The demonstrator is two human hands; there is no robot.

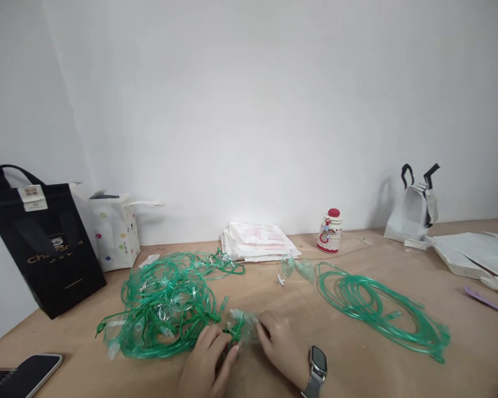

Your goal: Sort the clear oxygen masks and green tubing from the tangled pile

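Note:
Between my two hands, low in the middle of the head view, lies a clear plastic mask [249, 327] with a green strap. My left hand [211, 356] has its fingers curled around the strap side, its thumb pressed near the green part. My right hand [280, 340], with a watch on its wrist, is closed on the mask's right edge; its fingertips are partly hidden. Just left of my left hand spreads a tangled pile of green tubing [166, 309] with clear plastic masks in it. Further right lies a looser coil of green tubing [369, 301].
Beyond my hands lie two small greenish clear pieces [305, 271] and a small white piece [280, 280]. White printed packets [261, 241] are stacked by the wall, beside a white-and-red jar [329, 232]. A black bag [50, 249] and a phone [35, 376] are left; white sheets [473, 257] right.

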